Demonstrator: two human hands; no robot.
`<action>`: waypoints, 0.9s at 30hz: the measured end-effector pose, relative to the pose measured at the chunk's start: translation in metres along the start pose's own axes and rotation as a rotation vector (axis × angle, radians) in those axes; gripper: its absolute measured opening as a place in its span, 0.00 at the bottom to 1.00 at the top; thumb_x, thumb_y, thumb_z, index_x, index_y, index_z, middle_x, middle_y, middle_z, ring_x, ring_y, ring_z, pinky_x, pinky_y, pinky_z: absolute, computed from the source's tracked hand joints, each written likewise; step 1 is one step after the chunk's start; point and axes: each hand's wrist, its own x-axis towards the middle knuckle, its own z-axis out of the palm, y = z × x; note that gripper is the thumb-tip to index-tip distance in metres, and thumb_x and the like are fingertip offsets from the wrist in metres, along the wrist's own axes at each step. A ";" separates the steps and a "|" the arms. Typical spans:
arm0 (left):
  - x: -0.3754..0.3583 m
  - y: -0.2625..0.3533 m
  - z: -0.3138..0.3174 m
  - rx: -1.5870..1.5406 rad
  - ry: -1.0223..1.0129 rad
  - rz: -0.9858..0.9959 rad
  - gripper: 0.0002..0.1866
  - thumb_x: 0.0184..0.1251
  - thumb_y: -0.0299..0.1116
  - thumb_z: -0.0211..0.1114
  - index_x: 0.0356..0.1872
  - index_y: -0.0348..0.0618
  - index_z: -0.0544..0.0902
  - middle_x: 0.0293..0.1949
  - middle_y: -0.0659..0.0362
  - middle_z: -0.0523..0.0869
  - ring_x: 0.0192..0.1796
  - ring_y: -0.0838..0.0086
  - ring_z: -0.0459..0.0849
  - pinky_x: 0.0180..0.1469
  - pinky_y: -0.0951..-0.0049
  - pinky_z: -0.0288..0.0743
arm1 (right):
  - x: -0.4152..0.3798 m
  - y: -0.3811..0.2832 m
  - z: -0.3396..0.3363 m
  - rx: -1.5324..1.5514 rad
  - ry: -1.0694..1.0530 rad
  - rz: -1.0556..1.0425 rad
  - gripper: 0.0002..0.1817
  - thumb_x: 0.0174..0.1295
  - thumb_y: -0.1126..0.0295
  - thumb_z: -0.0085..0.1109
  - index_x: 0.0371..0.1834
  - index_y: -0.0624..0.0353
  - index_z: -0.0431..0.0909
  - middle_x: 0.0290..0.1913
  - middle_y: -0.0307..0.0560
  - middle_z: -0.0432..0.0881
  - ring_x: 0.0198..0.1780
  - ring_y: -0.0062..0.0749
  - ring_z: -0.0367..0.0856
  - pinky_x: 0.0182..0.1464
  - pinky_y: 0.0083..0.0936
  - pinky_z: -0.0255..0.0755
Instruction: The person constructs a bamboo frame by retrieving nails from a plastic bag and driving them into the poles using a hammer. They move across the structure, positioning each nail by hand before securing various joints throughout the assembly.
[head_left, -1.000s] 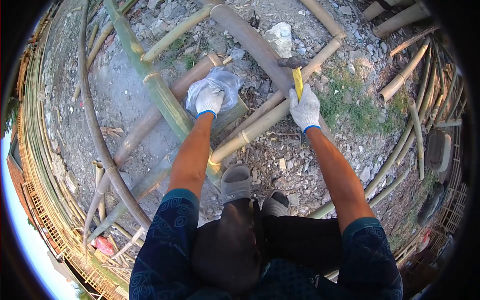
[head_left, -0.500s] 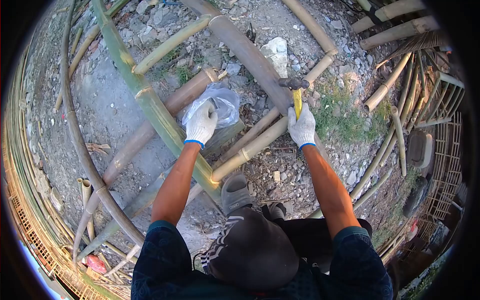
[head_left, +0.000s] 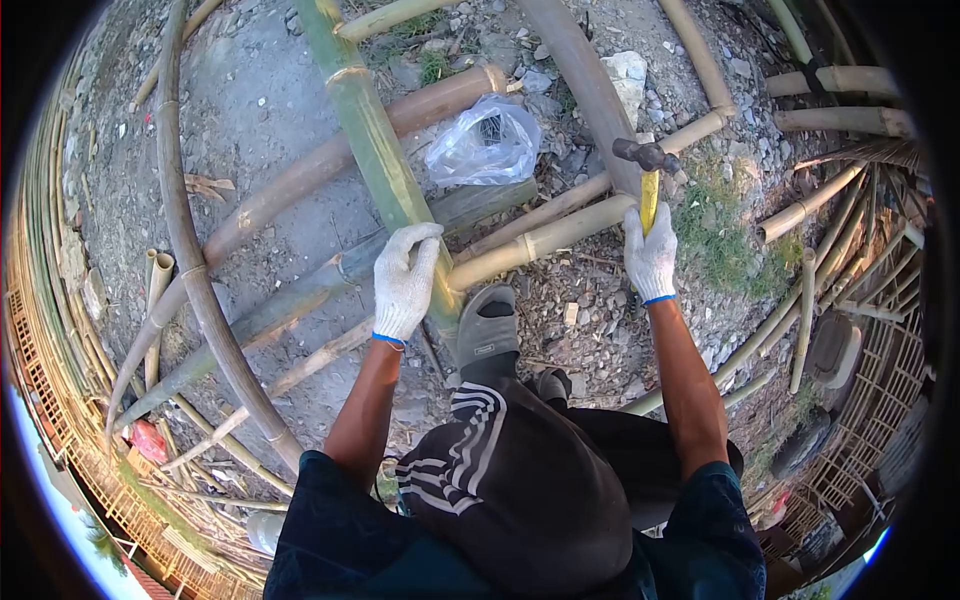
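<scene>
In a white knit glove, my right hand (head_left: 652,252) is wrapped round the yellow handle of a hammer (head_left: 649,188), its dark head pointing away from me. My left hand (head_left: 405,282), gloved too, is over the green bamboo pole (head_left: 375,135), near its joint with a pale bamboo crosspiece (head_left: 555,238). Its fingers are curled together with thumb and fingertips close; whatever they hold is too small or hidden to make out. Beyond it a clear plastic bag (head_left: 465,155) lies open on the ground against the poles, with thin dark pieces inside.
A thick brown pole (head_left: 590,90) runs parallel to the green one, joined by crosspieces. My sandalled foot (head_left: 488,325) is beside the joint. A curved pole (head_left: 175,190) crosses on the left. Loose bamboo (head_left: 810,205) and rubble surround the frame.
My left hand has come away from the plastic bag and back toward me, over the green pole. My right hand still holds the hammer. The view has shifted, with the scene sliding right.
</scene>
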 end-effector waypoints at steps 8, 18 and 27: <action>-0.022 -0.036 0.067 0.615 0.306 0.349 0.08 0.70 0.28 0.67 0.47 0.51 0.84 0.50 0.54 0.86 0.57 0.55 0.83 0.62 0.51 0.71 | 0.043 -0.036 -0.068 -0.062 -0.372 -0.377 0.16 0.75 0.61 0.62 0.54 0.60 0.73 0.38 0.69 0.84 0.44 0.69 0.86 0.44 0.53 0.77; -0.026 -0.057 0.065 0.655 0.334 0.351 0.10 0.69 0.28 0.68 0.49 0.51 0.84 0.52 0.55 0.87 0.58 0.55 0.83 0.64 0.49 0.70 | 0.082 -0.048 -0.139 -0.112 -0.126 -0.140 0.17 0.76 0.59 0.62 0.53 0.61 0.73 0.37 0.63 0.84 0.41 0.54 0.89 0.43 0.46 0.78; -0.055 -0.058 0.058 0.208 0.580 0.150 0.10 0.73 0.25 0.67 0.52 0.40 0.85 0.50 0.50 0.88 0.55 0.51 0.85 0.62 0.54 0.76 | -0.053 -0.097 -0.020 0.177 -0.232 -0.173 0.19 0.78 0.59 0.60 0.63 0.60 0.76 0.43 0.64 0.85 0.45 0.58 0.88 0.47 0.44 0.79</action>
